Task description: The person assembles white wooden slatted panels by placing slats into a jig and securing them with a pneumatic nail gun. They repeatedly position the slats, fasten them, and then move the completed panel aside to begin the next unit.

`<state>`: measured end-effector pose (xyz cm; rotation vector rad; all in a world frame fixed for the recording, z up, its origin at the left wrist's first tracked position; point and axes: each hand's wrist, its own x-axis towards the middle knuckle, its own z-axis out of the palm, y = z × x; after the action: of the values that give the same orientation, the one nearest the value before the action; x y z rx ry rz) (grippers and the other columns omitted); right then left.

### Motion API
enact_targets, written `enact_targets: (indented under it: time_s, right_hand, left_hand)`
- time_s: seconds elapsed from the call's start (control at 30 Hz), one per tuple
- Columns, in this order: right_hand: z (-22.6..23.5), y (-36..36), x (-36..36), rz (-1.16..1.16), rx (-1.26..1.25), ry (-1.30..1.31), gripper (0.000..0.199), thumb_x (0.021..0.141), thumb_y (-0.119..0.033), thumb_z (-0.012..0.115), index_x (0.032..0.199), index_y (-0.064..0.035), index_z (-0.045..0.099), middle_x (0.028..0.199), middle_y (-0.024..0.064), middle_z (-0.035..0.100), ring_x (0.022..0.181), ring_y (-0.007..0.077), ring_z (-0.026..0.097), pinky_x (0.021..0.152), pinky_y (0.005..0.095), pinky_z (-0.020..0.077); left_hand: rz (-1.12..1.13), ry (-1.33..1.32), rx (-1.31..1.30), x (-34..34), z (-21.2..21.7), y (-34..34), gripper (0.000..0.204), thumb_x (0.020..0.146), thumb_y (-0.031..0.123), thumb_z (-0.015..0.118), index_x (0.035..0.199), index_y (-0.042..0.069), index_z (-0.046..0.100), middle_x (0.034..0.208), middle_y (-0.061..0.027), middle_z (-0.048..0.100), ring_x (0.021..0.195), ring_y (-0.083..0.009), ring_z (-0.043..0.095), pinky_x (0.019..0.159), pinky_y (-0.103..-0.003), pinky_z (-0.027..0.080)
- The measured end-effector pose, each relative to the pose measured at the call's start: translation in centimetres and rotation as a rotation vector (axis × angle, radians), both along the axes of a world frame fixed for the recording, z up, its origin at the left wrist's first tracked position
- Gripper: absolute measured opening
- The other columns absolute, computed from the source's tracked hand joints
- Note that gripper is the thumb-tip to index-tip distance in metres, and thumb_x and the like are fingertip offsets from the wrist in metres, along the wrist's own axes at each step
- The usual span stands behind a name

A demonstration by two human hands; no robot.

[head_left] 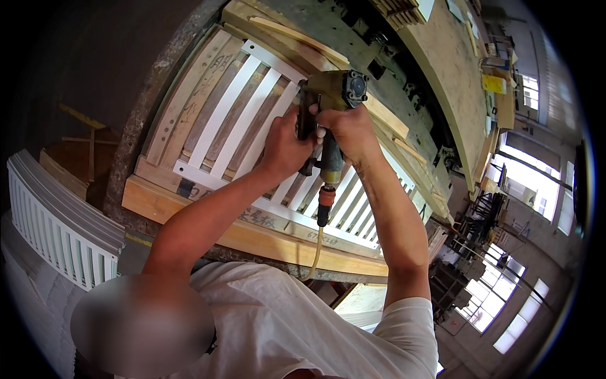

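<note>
A pneumatic nail gun [331,88] with a brass-coloured body and dark cap is tilted over a white slatted panel [243,110]. My right hand [349,129] wraps round its grip just below the head. Curled against the dark magazine side of the same tool is my left hand [287,146], its fingertips close to the right hand's and partly hidden. From the red-and-black coupling at the grip's end, a pale air hose [317,252] hangs down. The panel lies in a wooden jig frame [170,203] with handwritten marks. Where the gun's nose meets the panel cannot be seen.
Wooden strips [303,41] lie along the jig's far side. Beyond stands a green-grey machine bed [413,104] with a curved board [448,82]. Stacked white slatted panels [63,221] stand at the left. A rusty bench edge [142,101] borders the jig.
</note>
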<state>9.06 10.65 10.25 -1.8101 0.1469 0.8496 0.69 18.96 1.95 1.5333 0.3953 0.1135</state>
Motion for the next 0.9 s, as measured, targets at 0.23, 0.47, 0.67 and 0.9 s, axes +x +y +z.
enact_targets:
  time_s: [0.23,0.47,0.67,0.9]
  right_hand:
    - [0.1,0.6,0.0,0.014,-0.058,-0.019,0.012,0.075,0.0,0.063,0.086,0.0039,0.063,0.063,0.007,0.057,0.049,0.0155,0.053,0.047,0.0297,0.0445]
    - [-0.2,1.2,0.4,0.048,0.029,-0.044,0.01,0.079,-0.004,0.065,0.082,0.0049,0.063,0.063,0.0073,0.059,0.05,0.0146,0.054,0.047,0.0293,0.0441]
    - [0.0,3.0,0.9,0.111,0.005,-0.032,0.01,0.078,-0.002,0.065,0.086,0.005,0.063,0.064,0.0073,0.059,0.05,0.0143,0.053,0.047,0.0292,0.0439]
    - [0.7,4.0,0.8,0.123,-0.01,-0.02,0.01,0.079,-0.002,0.065,0.086,0.0034,0.062,0.067,0.0065,0.059,0.052,0.0139,0.053,0.047,0.0289,0.0439]
  left_hand:
    - [0.021,-0.033,-0.019,0.0,-0.7,-0.1,0.034,0.074,0.005,0.069,0.105,0.001,0.055,0.074,-0.0096,0.062,0.066,-0.0228,0.055,0.066,-0.034,0.046]
    - [-0.016,0.021,0.139,0.2,-0.8,1.1,0.035,0.076,0.003,0.069,0.108,0.0,0.055,0.076,-0.0097,0.063,0.068,-0.0198,0.059,0.066,-0.033,0.048]
    - [0.086,-0.049,0.078,0.4,-1.2,2.1,0.033,0.075,0.004,0.07,0.104,0.001,0.055,0.075,-0.0115,0.064,0.071,-0.0233,0.063,0.066,-0.035,0.05]
    - [0.109,-0.079,0.026,0.4,-1.6,2.4,0.033,0.076,-0.001,0.067,0.105,0.0,0.053,0.078,-0.0092,0.063,0.072,-0.0148,0.062,0.067,-0.031,0.049]
